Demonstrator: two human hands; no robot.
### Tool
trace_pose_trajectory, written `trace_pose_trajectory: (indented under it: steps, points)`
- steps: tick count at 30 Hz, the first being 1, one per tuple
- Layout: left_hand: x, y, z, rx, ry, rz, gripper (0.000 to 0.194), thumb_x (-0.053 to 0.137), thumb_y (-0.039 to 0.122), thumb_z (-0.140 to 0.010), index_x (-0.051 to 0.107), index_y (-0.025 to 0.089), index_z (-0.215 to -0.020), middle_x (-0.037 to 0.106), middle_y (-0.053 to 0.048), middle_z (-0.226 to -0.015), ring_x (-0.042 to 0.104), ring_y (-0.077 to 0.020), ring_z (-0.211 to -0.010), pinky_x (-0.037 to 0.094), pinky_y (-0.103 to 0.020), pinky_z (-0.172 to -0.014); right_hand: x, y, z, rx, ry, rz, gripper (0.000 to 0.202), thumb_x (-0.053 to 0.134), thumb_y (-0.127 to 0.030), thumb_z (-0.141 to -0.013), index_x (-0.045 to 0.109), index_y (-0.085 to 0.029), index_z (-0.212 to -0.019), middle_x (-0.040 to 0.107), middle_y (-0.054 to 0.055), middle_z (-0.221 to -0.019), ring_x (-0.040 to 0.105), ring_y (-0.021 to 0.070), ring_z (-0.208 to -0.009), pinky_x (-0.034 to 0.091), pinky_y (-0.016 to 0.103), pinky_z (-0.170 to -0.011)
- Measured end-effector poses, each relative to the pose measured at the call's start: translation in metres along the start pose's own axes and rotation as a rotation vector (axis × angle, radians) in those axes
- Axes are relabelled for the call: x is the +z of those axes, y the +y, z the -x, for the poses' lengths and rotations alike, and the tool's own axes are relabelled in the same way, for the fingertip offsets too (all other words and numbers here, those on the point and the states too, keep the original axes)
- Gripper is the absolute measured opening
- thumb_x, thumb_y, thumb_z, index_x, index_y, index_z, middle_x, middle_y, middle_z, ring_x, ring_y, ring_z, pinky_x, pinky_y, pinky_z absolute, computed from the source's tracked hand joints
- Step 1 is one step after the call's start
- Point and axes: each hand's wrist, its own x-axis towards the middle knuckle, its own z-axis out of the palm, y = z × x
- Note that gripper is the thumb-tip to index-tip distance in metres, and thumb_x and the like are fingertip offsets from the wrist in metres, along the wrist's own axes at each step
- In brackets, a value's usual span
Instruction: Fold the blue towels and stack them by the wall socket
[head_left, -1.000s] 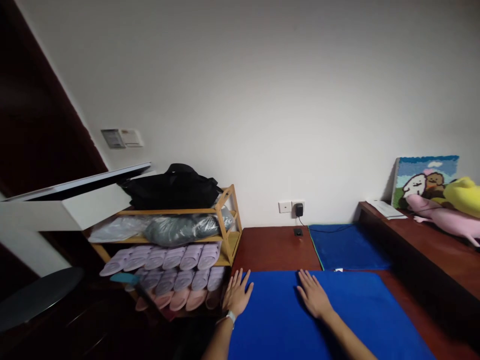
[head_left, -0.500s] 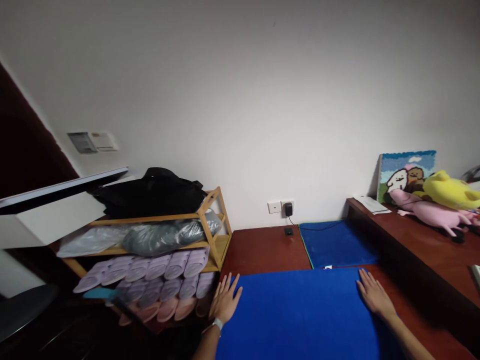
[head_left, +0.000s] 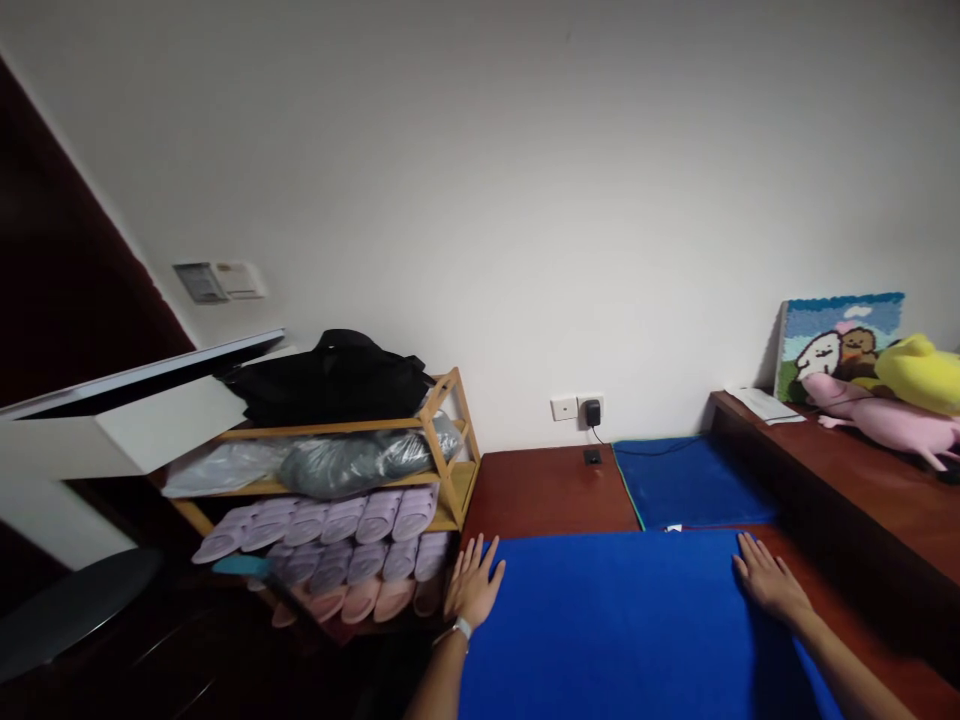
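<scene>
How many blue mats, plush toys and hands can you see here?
Blue mats: 2, the near blue mat under both hands and the far blue mat.
Plush toys: 2, the pink plush and the yellow plush.
Hands: 2, the left hand and the right hand.
Total: 6.

Two blue mats lie on the floor, with two hands on the nearer one. One wooden rack holds three rows of slippers. Two plush toys rest on the worktop.
</scene>
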Motion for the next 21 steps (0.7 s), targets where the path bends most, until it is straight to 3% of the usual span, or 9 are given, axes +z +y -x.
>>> trace_pose_trajectory:
  steps: [3, 4, 6, 10, 13, 15, 17, 19, 21]
  points:
    - [0.001, 0.0, 0.001, 0.001, 0.004, 0.017, 0.063, 0.031, 0.055, -0.106, 0.036, 0.028, -0.162, 0.03, -0.008, -0.172, 0.025, -0.0296, -0.159, 0.022, -0.051, -0.128, -0.017, -0.049, 0.015, 0.016, 0.057, -0.024, 0.07, 0.022, -0.037, -0.098, 0.049, -0.005, -0.153, 0.048, 0.02, -0.159, 0.041, 0.0322, -0.15, 0.032, 0.054, -0.123]
    - [0.001, 0.001, 0.001, -0.002, 0.003, 0.019, 0.063, 0.031, 0.055, -0.106, 0.036, 0.027, -0.162, 0.03, -0.008, -0.172, 0.024, -0.03, -0.159, 0.022, -0.051, -0.128, -0.021, -0.078, 0.024, -0.01, 0.106, -0.057, 0.07, 0.019, -0.038, -0.1, 0.048, -0.003, -0.153, 0.048, 0.021, -0.158, 0.042, 0.0327, -0.15, 0.032, 0.054, -0.123]
    - [0.0, 0.002, 0.001, -0.008, -0.003, 0.013, 0.063, 0.032, 0.054, -0.106, 0.035, 0.027, -0.163, 0.029, -0.008, -0.172, 0.023, -0.0302, -0.159, 0.021, -0.052, -0.128, -0.023, -0.152, 0.049, -0.198, 0.175, -0.155, 0.072, 0.016, -0.045, -0.103, 0.046, -0.006, -0.156, 0.046, 0.018, -0.161, 0.041, 0.0295, -0.151, 0.03, 0.048, -0.125]
    - [-0.004, 0.005, 0.003, -0.015, -0.017, -0.023, 0.063, 0.032, 0.052, -0.106, 0.033, 0.027, -0.163, 0.028, -0.008, -0.172, 0.022, -0.0286, -0.159, 0.02, -0.05, -0.129, -0.019, -0.308, 0.092, -0.505, 0.115, -0.305, 0.072, 0.019, -0.055, -0.106, 0.036, -0.013, -0.162, 0.033, 0.01, -0.167, 0.029, 0.0254, -0.157, 0.025, 0.046, -0.128]
    - [-0.005, 0.005, 0.005, -0.007, -0.015, -0.047, 0.063, 0.031, 0.052, -0.106, 0.033, 0.027, -0.163, 0.029, -0.008, -0.172, 0.023, -0.0284, -0.159, 0.021, -0.05, -0.129, -0.016, -0.378, 0.101, -0.586, 0.027, -0.332, 0.071, 0.022, -0.055, -0.106, 0.035, -0.014, -0.162, 0.031, 0.011, -0.167, 0.027, 0.0269, -0.157, 0.024, 0.047, -0.129]
    - [-0.004, 0.004, 0.004, -0.007, -0.015, -0.058, 0.063, 0.03, 0.053, -0.106, 0.032, 0.027, -0.163, 0.029, -0.008, -0.172, 0.024, -0.0285, -0.159, 0.022, -0.051, -0.128, -0.014, -0.392, 0.097, -0.585, -0.031, -0.319, 0.072, 0.025, -0.055, -0.105, 0.034, -0.013, -0.162, 0.029, 0.012, -0.168, 0.025, 0.0276, -0.158, 0.022, 0.049, -0.129]
    - [-0.002, 0.002, 0.003, -0.01, -0.013, -0.067, 0.063, 0.03, 0.054, -0.106, 0.032, 0.027, -0.163, 0.029, -0.008, -0.172, 0.024, -0.0282, -0.159, 0.023, -0.051, -0.128, -0.012, -0.384, 0.09, -0.559, -0.067, -0.302, 0.072, 0.025, -0.056, -0.105, 0.033, -0.013, -0.162, 0.028, 0.012, -0.168, 0.024, 0.0272, -0.158, 0.02, 0.05, -0.129]
    - [0.0, 0.0, 0.001, -0.012, -0.007, -0.072, 0.063, 0.029, 0.054, -0.106, 0.032, 0.028, -0.163, 0.03, -0.008, -0.172, 0.024, -0.0278, -0.159, 0.023, -0.05, -0.128, -0.01, -0.359, 0.083, -0.527, -0.076, -0.286, 0.072, 0.024, -0.055, -0.104, 0.033, -0.014, -0.163, 0.028, 0.011, -0.169, 0.023, 0.0264, -0.158, 0.019, 0.05, -0.13]
    - [0.001, -0.001, 0.0, -0.007, -0.001, -0.072, 0.063, 0.03, 0.055, -0.106, 0.033, 0.029, -0.163, 0.03, -0.008, -0.172, 0.025, -0.0278, -0.159, 0.024, -0.05, -0.128, -0.007, -0.318, 0.076, -0.486, -0.068, -0.268, 0.071, 0.023, -0.055, -0.104, 0.033, -0.016, -0.163, 0.028, 0.009, -0.169, 0.023, 0.0254, -0.158, 0.018, 0.05, -0.13]
